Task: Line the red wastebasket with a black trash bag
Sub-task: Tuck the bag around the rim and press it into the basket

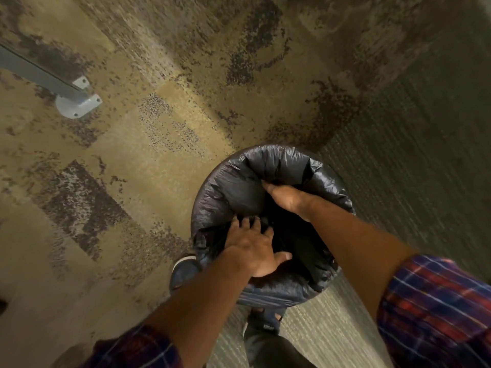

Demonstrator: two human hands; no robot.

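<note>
I read "SPORT" on the sandal strap, blurred. My left hand lies flat, fingers spread, pressing the bag into the basket mouth. My right hand reaches inside, fingers curled on a fold of bag. The bag covers the rim; basket stands on carpet.
</note>
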